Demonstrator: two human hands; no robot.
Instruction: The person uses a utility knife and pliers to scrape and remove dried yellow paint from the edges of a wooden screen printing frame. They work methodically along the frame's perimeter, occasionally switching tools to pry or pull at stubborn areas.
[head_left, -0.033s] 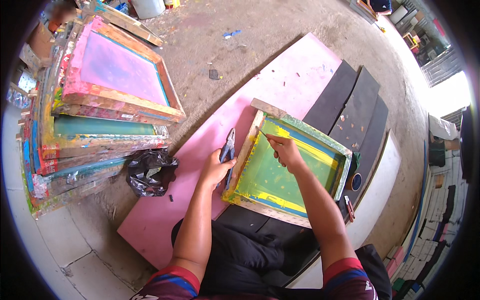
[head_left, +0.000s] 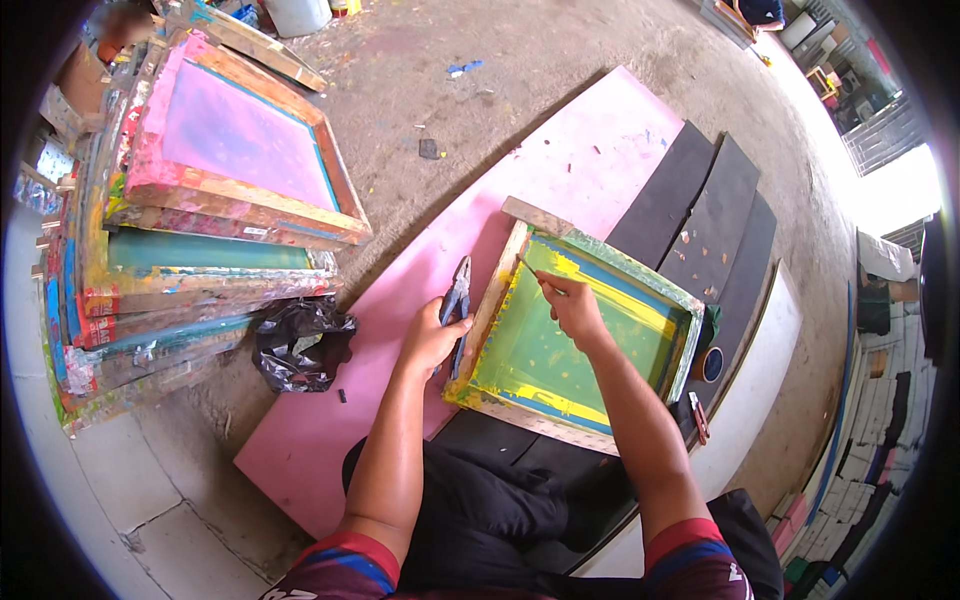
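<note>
Frame (head_left: 630, 270) lies across pink (head_left: 600, 130) and black boards (head_left: 722, 210), its left bar (head_left: 492, 300) slanting away between the left hand (head_left: 432, 335), wrapped around pliers (head_left: 456, 300), and the right hand (head_left: 575, 308), pinching a slim tool (head_left: 528, 266), tip near that bar's inner edge.

Single head view: left one of two wide fisheye cameras worn side by side on head. Looked steeply down and forward over wearer's lap (head_left: 490, 500); picture upright, unmirrored. Sleeves (head_left: 350, 555) sat nearest lens; forearms (head_left: 390, 480) rose from lower edge. Left hand (head_left: 432, 338), right hand (head_left: 575, 312) and screen frame (head_left: 530, 352) fell close, around picture's middle. Floor (head_left: 390, 110) ran farther off toward top; bright opening (head_left: 900, 190) showed far away at right rim. Straight edges bowed outward; dark round border closed corners.
</note>
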